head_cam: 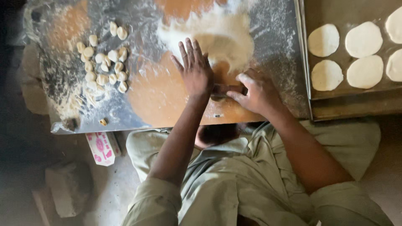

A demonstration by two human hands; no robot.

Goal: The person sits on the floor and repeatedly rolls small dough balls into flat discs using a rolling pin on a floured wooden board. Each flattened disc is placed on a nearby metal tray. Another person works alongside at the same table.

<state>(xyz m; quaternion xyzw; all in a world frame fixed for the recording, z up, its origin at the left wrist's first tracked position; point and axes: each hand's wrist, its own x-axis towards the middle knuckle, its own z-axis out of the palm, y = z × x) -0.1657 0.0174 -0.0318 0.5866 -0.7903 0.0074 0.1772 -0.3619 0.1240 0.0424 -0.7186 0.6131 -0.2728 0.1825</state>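
Two hands worked a dark rolling pin [226, 90] on a floured board [159, 100]. The left hand [196, 69] lay flat, fingers spread, over the pin's left end; the right hand [257, 93] curled around its right end. Between them the pin showed only as a short, dark bar. Flour [217, 31] was heaped just beyond the pin, dough balls [104, 62] well left, flat rounds [363, 39] on a tray [356, 98] right.
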